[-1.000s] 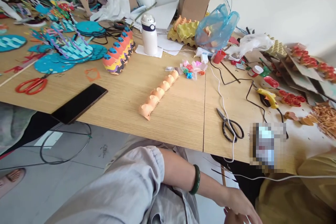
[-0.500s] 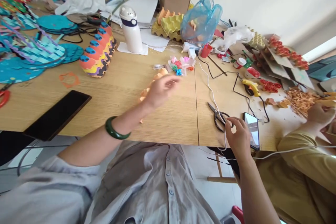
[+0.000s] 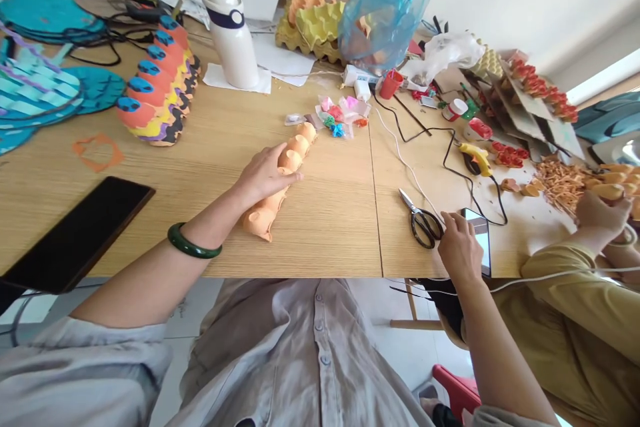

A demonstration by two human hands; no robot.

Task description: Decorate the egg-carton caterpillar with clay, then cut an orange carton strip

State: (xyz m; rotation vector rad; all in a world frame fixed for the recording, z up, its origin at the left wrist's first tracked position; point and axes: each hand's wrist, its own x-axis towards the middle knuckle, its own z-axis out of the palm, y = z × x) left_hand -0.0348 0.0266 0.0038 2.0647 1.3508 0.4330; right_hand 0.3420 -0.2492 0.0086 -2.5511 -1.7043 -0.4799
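No lettering can be read on anything on the pale wooden table [image 3: 325,213]. The left hand [image 3: 265,173] lies palm down, fingers loosely spread, on the middle of the long orange strip of egg-carton cups [image 3: 280,180], which runs from seven o'clock to one o'clock across the table's centre; it presses on the strip rather than gripping it. The right hand [image 3: 457,250], fingers curled in, rests at the table's near edge at four o'clock, touching the smartphone with the lit screen [image 3: 481,240] and lying just beside the black-handled scissors [image 3: 423,220] (whether it holds anything, I cannot tell). At twelve o'clock stands a white bottle with a dark band [image 3: 229,33], its lid shut, contents unseen. To one o'clock a crumpled blue plastic bag [image 3: 383,20] shows orange scraps through its film, beside a yellow egg tray [image 3: 313,30]. A small red cup [image 3: 390,83] stands nearby, contents hidden. At three o'clock another person's hand [image 3: 597,210] holds orange pieces.
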